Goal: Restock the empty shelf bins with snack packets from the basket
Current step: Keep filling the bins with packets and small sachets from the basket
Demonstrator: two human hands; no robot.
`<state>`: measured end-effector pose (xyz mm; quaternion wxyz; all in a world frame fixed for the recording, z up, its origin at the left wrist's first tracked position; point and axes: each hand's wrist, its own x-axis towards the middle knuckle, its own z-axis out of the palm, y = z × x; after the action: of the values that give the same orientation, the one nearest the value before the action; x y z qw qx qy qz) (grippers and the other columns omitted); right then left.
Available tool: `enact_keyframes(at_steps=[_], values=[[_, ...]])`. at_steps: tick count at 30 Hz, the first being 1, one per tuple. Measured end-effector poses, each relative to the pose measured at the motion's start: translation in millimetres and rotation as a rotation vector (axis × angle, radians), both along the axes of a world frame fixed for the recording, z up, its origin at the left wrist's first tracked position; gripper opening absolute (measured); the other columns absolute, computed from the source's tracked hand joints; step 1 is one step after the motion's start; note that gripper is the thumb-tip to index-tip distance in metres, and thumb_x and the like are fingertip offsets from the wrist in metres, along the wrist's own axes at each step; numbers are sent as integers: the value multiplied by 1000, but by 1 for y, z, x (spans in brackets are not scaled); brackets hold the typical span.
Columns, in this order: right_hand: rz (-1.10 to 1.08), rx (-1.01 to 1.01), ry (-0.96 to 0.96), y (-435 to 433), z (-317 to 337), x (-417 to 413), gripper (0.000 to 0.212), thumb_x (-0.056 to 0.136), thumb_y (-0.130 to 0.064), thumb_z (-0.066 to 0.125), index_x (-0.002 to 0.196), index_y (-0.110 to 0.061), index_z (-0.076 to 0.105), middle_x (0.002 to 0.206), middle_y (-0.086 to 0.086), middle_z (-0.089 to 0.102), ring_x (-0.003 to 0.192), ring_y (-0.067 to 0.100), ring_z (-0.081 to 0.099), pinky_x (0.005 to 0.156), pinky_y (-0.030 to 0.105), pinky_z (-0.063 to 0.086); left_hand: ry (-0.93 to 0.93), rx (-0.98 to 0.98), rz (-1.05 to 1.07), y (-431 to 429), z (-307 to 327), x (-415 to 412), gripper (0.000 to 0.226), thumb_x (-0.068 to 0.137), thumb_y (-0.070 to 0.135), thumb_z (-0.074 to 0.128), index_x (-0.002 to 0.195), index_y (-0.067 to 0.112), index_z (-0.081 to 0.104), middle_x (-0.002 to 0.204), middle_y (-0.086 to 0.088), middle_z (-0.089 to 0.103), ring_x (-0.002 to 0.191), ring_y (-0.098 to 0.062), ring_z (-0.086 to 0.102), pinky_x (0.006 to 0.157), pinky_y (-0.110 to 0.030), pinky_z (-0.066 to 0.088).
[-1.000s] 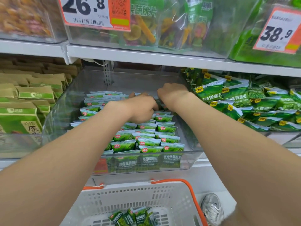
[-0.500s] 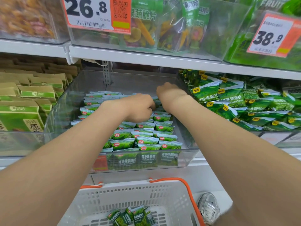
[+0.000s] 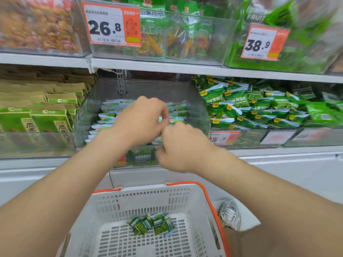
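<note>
A clear shelf bin point(image 3: 87, 115) on the middle shelf holds rows of small green snack packets point(image 3: 108, 115). My left hand point(image 3: 141, 121) hovers over those rows, seen from the back, fingers loosely curled downward with no packet visible in it. My right hand point(image 3: 182, 147) is lower and nearer me, in front of the bin's front wall, blurred, fingers loosely bent and holding nothing. Below stands a white basket point(image 3: 148, 193) with orange handles. A few green packets point(image 3: 152, 223) lie on its floor.
Right of the bin, another bin is piled with green pea packets point(image 3: 250, 108); left of it stand green and tan boxes point(image 3: 48, 119). The shelf above point(image 3: 167, 66) carries bins with price tags 26.8 and 38.9. A shoe point(image 3: 230, 214) is beside the basket.
Both hands have drawn back from deep in the bin toward me; the right hand dropped below the bin's front edge. The view tilted down, so more of the basket shows.
</note>
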<state>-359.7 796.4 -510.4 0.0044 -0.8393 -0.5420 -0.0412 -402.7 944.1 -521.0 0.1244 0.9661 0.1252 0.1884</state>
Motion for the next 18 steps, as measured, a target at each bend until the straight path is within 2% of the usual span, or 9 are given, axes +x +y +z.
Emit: enact_keyframes(at_steps=[2,3,5,7,9,11,13,16,18], values=[[38,-138,111,-12,-18,-7,27,91,-30,58,72,-15,47,73,4,45,81,36,54,66,32,38,159,24,-45,-16,5,-14,9,92,27,64,85,27,70,67,14,56,80,-20,64,73,-34,52],[51,-205,145,-17,-28,-7,31,91,-30,58,68,-15,43,69,2,40,78,34,52,65,32,41,282,-12,-50,-22,4,-19,12,91,22,63,83,21,71,64,11,61,72,-16,68,68,-31,53],[63,-339,192,-23,-47,-9,28,94,-30,57,72,-16,46,67,0,41,76,33,57,66,33,51,591,-174,-63,-31,-9,-30,15,92,13,58,85,13,71,65,2,73,51,-11,67,54,-26,54],[35,-486,254,-28,-66,-10,21,98,-26,53,82,-14,49,69,0,45,67,27,61,71,35,58,904,-296,-57,-36,-36,-37,16,96,10,57,98,8,73,78,-2,79,54,-15,68,52,-28,56],[22,-605,272,-32,-92,-10,21,100,-23,52,82,-13,51,76,4,54,66,22,60,71,34,56,1109,-307,-26,-39,-75,-39,18,99,13,60,109,4,72,91,-5,80,64,-21,73,60,-33,63],[30,-647,240,-34,-123,-9,14,99,-20,52,89,-13,60,103,10,66,85,27,65,76,36,56,1169,-315,-1,-40,-126,-41,19,99,15,61,111,4,70,96,-6,79,72,-23,76,68,-38,66],[44,-663,197,-35,-155,-10,18,99,-16,52,114,-15,63,123,10,64,97,29,64,80,38,56,1158,-337,25,-39,-175,-44,18,98,17,59,105,4,70,98,-8,78,80,-25,78,71,-42,67],[97,-729,136,-39,-189,-14,22,100,-10,54,121,-14,62,113,8,61,92,29,62,72,37,48,1137,-305,59,-38,-235,-52,17,99,12,52,98,3,66,96,-17,73,70,-26,71,68,-39,64],[132,-784,114,-40,-209,-17,19,100,-8,55,115,-14,65,106,7,59,82,27,57,70,37,47,1141,-247,44,-35,-268,-57,17,101,10,50,101,2,65,100,-19,68,79,-29,68,74,-43,57]])
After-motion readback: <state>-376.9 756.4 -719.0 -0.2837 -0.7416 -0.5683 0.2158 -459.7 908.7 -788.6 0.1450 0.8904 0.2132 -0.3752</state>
